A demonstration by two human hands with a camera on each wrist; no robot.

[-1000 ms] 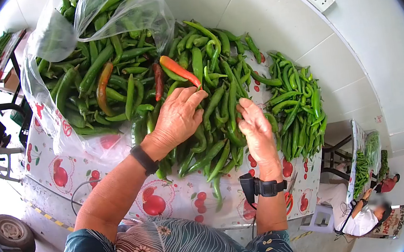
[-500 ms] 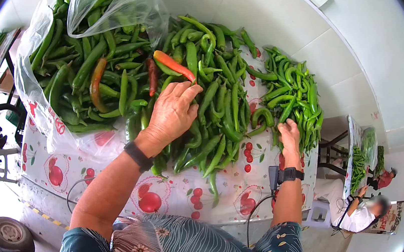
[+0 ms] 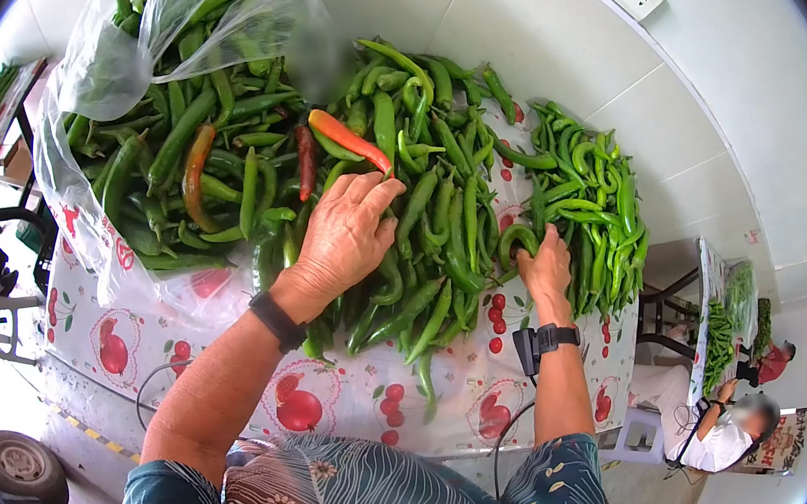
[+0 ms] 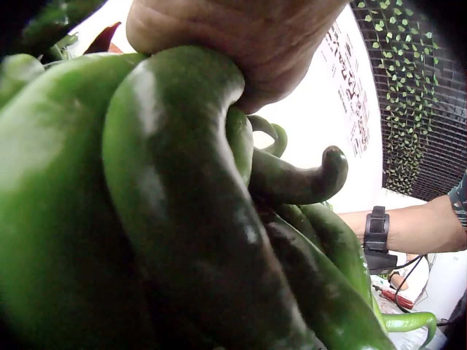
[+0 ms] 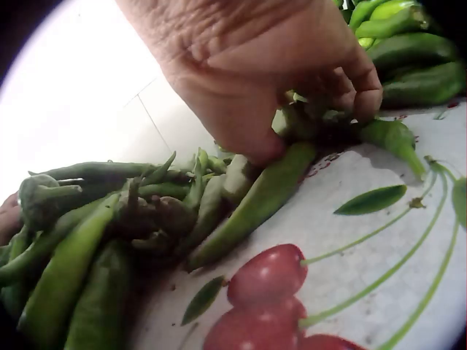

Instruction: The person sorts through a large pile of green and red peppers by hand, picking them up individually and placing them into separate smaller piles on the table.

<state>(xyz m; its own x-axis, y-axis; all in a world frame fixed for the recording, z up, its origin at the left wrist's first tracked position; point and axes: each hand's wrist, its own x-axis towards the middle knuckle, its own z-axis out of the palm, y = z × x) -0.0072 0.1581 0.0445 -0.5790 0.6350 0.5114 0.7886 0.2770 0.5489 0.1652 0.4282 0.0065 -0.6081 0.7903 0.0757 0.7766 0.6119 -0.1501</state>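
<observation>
A pale tiled wall (image 3: 464,3) stands behind a white cloth printed with red fruit (image 3: 445,388). In the head view, two heaps of green peppers lie there: the larger heap (image 3: 414,212), partly inside one clear plastic bag (image 3: 105,77), and the smaller heap (image 3: 608,197) rightward. Three coloured peppers show: one orange-red pepper (image 3: 341,137), one dark red pepper (image 3: 308,163), one green-and-orange pepper (image 3: 195,182). The left hand (image 3: 343,231) lies palm-down, fingers bent; the right hand (image 3: 547,270) points downward between the heaps.

In the left wrist view, the left palm overlies glossy, dark green peppers; whether it grips any cannot be told.

In the right wrist view, thumb and fingers curl round one green pepper (image 5: 293,122), stem end showing.
</observation>
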